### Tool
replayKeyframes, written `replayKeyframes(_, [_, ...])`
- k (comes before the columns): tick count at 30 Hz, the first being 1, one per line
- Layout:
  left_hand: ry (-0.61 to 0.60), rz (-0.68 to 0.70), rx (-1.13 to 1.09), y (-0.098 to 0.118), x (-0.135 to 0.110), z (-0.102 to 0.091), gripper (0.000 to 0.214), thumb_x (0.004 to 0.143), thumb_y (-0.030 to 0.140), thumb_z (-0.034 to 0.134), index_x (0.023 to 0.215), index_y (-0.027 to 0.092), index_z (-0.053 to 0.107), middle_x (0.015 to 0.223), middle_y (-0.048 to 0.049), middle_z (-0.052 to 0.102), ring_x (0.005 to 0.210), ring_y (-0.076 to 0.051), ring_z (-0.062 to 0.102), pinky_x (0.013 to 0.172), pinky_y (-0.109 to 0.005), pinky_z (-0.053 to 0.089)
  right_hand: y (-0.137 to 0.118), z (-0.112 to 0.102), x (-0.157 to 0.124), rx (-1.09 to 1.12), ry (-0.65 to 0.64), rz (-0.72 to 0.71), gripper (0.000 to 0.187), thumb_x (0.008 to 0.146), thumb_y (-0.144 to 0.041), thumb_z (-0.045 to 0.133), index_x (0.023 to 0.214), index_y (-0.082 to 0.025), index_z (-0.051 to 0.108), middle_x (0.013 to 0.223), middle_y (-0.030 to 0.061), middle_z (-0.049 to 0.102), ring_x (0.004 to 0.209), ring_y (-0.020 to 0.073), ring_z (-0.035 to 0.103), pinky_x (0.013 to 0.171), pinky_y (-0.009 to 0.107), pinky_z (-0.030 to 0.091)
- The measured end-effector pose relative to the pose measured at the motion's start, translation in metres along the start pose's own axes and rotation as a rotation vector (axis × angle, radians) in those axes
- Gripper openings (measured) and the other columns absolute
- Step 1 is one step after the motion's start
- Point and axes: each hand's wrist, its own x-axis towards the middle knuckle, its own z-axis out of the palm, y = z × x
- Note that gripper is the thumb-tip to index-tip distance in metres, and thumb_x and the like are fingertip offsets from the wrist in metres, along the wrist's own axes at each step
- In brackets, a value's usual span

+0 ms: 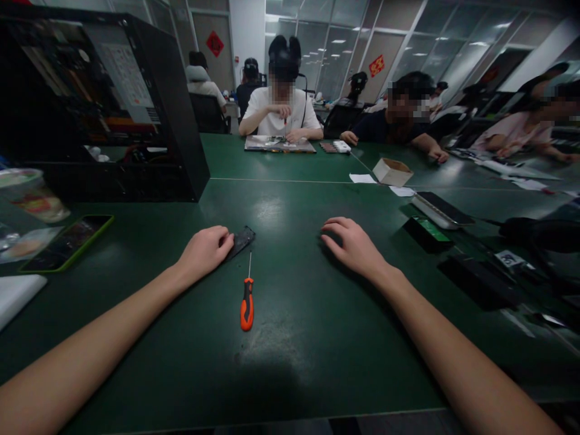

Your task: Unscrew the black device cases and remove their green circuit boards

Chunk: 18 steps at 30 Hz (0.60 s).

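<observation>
My left hand rests on the green table with its fingers curled round a thin dark rectangular piece, whose far end sticks out past the thumb. What kind of part this is I cannot make out. Just right of that hand lies an orange-and-black screwdriver, its shaft pointing away from me and its tip near the dark piece. Nothing is in my right hand, which lies on the table with fingers loosely bent and thumb apart.
A black computer case with an open side stands at the left. Nearer are a phone and a plastic cup. At right lie a small box, a dark device and several black parts. Across the table, a person handles a flat board.
</observation>
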Motion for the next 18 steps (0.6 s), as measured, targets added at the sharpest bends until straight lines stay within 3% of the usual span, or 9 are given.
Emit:
replayKeyframes(5, [0.133, 0.014, -0.174, 0.003, 0.000, 0.002, 0.035, 0.095, 0.035, 0.050, 0.065, 0.019, 0.052, 0.063, 0.0000, 0.053, 0.058, -0.016, 0.049, 0.059, -0.029, 0.033, -0.001, 0.004, 0.000, 0.038, -0.003, -0.031, 0.023, 0.098, -0.030, 0.054, 0.111, -0.017, 0.069, 0.119, 0.0150, 0.068, 0.113, 0.0302, 0.063, 0.101, 0.050, 0.051])
replayKeyframes(9, [0.186, 0.011, -0.317, 0.022, -0.007, 0.001, 0.035, 0.096, 0.036, 0.051, 0.067, 0.017, 0.057, 0.062, 0.0010, 0.054, 0.058, -0.014, 0.050, 0.059, -0.027, 0.036, -0.022, 0.004, -0.001, 0.157, 0.014, -0.059, 0.022, 0.098, -0.031, 0.056, 0.112, -0.019, 0.068, 0.120, 0.0135, 0.068, 0.114, 0.0287, 0.063, 0.102, 0.049, 0.050])
replayKeyframes(13, [0.144, 0.040, -0.432, 0.044, -0.015, 0.001, 0.037, 0.097, 0.034, 0.052, 0.064, 0.017, 0.055, 0.060, 0.0021, 0.053, 0.057, -0.013, 0.050, 0.058, -0.025, 0.037, -0.066, 0.012, -0.002, 0.479, -0.005, -0.024, 0.022, 0.097, -0.034, 0.061, 0.114, -0.021, 0.066, 0.116, 0.0093, 0.071, 0.110, 0.0234, 0.065, 0.100, 0.042, 0.051])
replayKeyframes(18, [0.035, 0.133, -0.496, 0.058, -0.022, 0.007, 0.035, 0.099, 0.031, 0.053, 0.068, 0.016, 0.059, 0.063, 0.0017, 0.058, 0.058, -0.012, 0.052, 0.059, -0.024, 0.039, -0.112, 0.040, -0.006, 0.998, -0.142, 0.149, 0.022, 0.093, -0.037, 0.065, 0.108, -0.022, 0.063, 0.103, 0.0041, 0.071, 0.093, 0.0187, 0.067, 0.086, 0.035, 0.053])
